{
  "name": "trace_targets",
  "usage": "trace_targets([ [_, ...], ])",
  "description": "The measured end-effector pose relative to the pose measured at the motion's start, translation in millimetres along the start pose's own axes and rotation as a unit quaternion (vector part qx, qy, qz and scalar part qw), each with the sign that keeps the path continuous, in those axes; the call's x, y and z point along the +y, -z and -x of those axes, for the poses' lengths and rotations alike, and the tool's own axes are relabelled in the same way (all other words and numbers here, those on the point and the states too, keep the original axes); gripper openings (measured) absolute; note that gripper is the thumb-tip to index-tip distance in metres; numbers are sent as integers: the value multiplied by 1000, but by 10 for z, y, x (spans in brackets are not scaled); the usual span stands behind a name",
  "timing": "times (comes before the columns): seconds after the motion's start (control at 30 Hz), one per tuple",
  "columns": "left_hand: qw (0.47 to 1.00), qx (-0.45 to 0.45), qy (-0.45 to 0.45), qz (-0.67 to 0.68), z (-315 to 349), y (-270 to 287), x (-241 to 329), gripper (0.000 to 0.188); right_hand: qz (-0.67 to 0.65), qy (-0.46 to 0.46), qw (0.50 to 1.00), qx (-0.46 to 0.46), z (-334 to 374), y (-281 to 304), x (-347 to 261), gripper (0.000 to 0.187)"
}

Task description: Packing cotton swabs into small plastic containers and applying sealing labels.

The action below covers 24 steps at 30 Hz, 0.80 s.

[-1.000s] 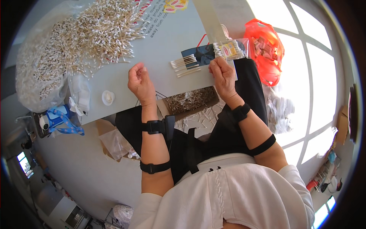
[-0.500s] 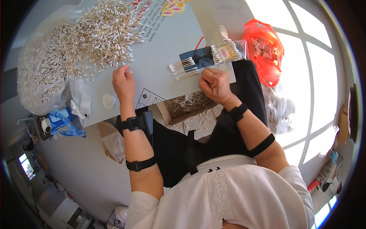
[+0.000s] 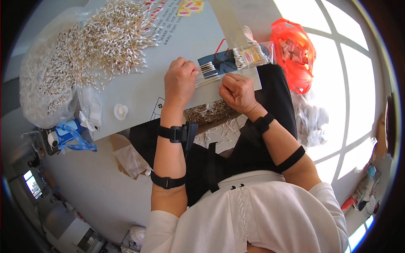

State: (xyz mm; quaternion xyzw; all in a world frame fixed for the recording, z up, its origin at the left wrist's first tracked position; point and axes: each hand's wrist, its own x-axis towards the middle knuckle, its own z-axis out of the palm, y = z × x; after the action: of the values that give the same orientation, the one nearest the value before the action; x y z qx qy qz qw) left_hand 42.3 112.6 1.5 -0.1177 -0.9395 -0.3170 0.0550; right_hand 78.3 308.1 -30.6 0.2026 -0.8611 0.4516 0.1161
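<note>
My left hand [image 3: 181, 82] is closed, its fingertips at the left ends of a short row of cotton swabs [image 3: 208, 67]. Whatever it pinches is hidden by the fingers. My right hand [image 3: 238, 92] is curled with knuckles up, just below the row's right end; I cannot see what is inside it. A single swab [image 3: 207, 82] lies between the two hands. The row rests partly on a dark blue patterned sheet [image 3: 225, 63]. At that sheet's right end sits a clear packet of cotton swabs [image 3: 249, 56] with a yellow label.
A large heap of loose cotton swabs [image 3: 114, 38] covers the board's far left, beside a clear plastic bag [image 3: 50, 80] of more. Yellow cards [image 3: 190, 6] lie at the back. A red bag [image 3: 291, 55] is at right. Below the edge stands a carton of swabs [image 3: 209, 113].
My left hand has moved right, from near the swab heap to the left ends of the short row, and its fingers have closed. My right hand has barely moved.
</note>
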Motion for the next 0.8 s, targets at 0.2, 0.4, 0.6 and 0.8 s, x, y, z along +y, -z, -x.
trace_targets([
  [0.2,998,-13,-37,-53,-47,-41,11,8,5,4,1000,0,2,0,-1,17],
  [0.4,995,-46,-52,-74,-75,-15,14,10,11,7,1000,8,1,-2,2,18],
  [0.6,984,-57,-126,-110,-117,-25,-29,13,15,4,1000,8,8,-16,0,19],
  [0.8,1000,-11,-11,1,-14,-5,-28,5,20,3,1000,11,11,-28,-7,19],
])
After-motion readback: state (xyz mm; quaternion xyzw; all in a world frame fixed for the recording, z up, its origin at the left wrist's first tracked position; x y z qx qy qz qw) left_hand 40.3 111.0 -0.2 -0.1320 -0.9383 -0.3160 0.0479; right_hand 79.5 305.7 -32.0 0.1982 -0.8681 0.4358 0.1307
